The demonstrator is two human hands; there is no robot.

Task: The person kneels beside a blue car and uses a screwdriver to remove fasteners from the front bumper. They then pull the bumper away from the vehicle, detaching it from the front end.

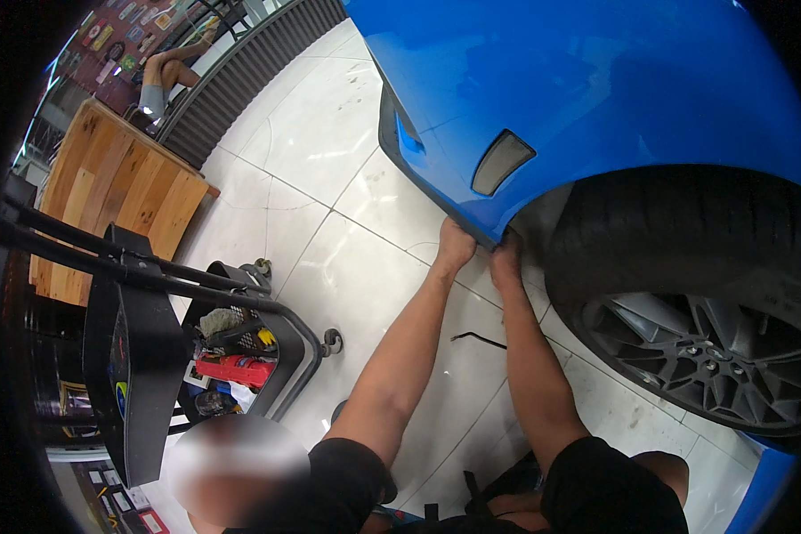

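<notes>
A blue car's front bumper (454,169) comes down to a dark lower lip in front of the wheel. At its lower corner, my left hand (457,246) grips the edge from the outer side, with its fingertips out of sight beneath the bumper. Close beside it, on the wheel-arch side, my right hand (505,260) is closed on the same corner; shadow and the panel hide most of its fingers. Both arms are stretched out. A thin bent dark rod (479,337) lies on the white tiles by my right forearm.
The tire (676,231) and its grey spoked wheel stand to the right. A black wheeled cart (280,356) holding tools and a red case (234,369) is on the left. Beyond it are a wooden panel piece (120,191) and a seated person's legs (167,76).
</notes>
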